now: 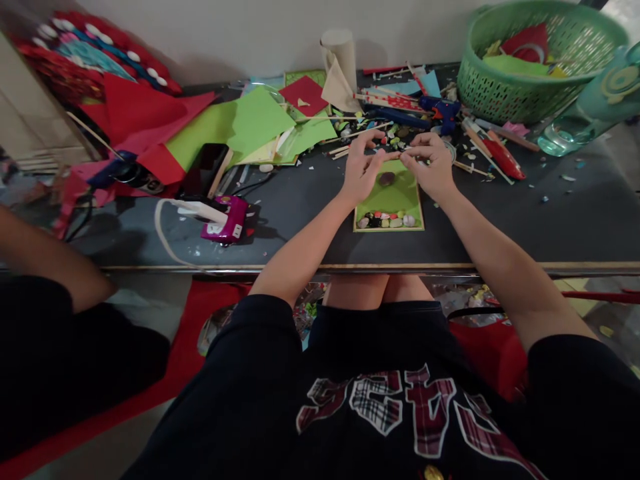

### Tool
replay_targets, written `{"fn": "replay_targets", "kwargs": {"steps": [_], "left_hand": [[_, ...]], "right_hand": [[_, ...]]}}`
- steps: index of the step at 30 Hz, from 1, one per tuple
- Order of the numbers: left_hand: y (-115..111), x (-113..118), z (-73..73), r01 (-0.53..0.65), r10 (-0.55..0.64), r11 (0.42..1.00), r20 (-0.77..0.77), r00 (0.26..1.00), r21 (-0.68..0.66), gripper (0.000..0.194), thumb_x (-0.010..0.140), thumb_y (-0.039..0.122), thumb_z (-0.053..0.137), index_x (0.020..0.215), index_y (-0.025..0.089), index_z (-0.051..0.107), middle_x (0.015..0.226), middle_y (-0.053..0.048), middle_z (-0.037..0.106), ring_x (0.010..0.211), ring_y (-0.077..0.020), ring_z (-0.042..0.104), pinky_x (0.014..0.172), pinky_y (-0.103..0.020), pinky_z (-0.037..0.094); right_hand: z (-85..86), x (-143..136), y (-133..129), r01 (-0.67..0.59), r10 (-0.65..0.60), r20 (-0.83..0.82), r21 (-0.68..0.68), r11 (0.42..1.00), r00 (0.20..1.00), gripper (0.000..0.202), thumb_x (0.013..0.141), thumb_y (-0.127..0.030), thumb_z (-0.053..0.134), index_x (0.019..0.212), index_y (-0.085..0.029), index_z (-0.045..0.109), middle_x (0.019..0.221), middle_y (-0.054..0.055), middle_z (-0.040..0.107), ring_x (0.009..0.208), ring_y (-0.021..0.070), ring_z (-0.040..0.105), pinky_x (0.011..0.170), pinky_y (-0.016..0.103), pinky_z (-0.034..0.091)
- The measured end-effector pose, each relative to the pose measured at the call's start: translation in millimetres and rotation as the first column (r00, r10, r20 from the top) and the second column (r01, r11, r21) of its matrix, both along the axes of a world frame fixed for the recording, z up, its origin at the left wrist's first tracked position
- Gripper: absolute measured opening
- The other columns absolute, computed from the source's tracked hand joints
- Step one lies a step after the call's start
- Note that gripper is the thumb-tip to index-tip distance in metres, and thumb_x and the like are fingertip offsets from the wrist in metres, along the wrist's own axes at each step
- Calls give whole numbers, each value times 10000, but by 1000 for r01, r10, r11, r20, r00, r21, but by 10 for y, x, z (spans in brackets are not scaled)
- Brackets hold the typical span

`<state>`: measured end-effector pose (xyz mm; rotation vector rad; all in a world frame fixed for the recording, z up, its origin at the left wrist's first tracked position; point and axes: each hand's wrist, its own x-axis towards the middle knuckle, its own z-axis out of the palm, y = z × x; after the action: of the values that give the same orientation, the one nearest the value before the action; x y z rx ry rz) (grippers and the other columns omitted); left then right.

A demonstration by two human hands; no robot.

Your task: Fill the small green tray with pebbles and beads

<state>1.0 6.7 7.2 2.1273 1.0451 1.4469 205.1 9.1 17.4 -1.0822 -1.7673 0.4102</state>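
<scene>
Over the far edge of a small green panel (393, 200) with a pale border, my left hand (363, 168) and my right hand (431, 165) face each other. Both are closed in a pinch, fingertips almost meeting. Whatever lies between them is too small to name. On the panel sits a dark round stone (387, 178). A row of colourful pebbles (385, 220) runs along its near edge. More loose pebbles (397, 137) are scattered just beyond my fingers.
Left are green paper sheets (257, 120), a phone (206, 170) and a purple power adapter (227, 220) with a white cable. Behind stand a paper roll (340, 57) and blue glue gun (440, 110). Right are a green basket (525, 93) and bottle (590, 107). Another person's arm (50, 257) is at left.
</scene>
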Motion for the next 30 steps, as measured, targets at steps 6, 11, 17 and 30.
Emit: {"fn": "replay_targets", "kwargs": {"steps": [6, 11, 17, 30], "left_hand": [[56, -12, -32, 4, 32, 985, -204, 978, 172, 709, 979, 738, 205, 1192, 321, 737, 1485, -65, 535, 1377, -321, 484, 1108, -490, 437], [53, -39, 2, 56, 26, 968, -316, 948, 246, 693, 1004, 700, 228, 1105, 266, 759, 1526, -77, 497, 1359, -310, 483, 1090, -481, 443], [15, -4, 6, 32, 43, 968, -292, 955, 249, 686, 1001, 708, 206, 1149, 288, 728, 1507, -67, 523, 1319, -303, 506, 1003, -471, 486], [148, -31, -122, -27, 97, 971, -286, 953, 240, 527, 994, 672, 376, 1313, 359, 656, 1382, -77, 641, 1267, -292, 602, 1023, -480, 505]], "right_hand": [[-54, 65, 82, -20, 19, -29, -33, 999, 999, 637, 785, -852, 603, 910, -254, 786, 1069, 82, 669, 956, 251, 671, 870, 447, 607], [-114, 80, 123, -57, 50, -96, -70, 996, 994, 645, 747, -869, 624, 884, -259, 784, 1132, 109, 637, 1065, 301, 652, 931, 515, 595], [-152, 99, 172, -88, 77, -111, -98, 991, 991, 650, 716, -894, 624, 846, -271, 758, 1175, 104, 611, 1192, 329, 587, 1062, 581, 525], [-60, 16, 51, -236, 231, -55, -113, 965, 971, 666, 795, -884, 537, 958, -285, 779, 1167, 107, 672, 1171, 312, 629, 1085, 537, 502]]}}
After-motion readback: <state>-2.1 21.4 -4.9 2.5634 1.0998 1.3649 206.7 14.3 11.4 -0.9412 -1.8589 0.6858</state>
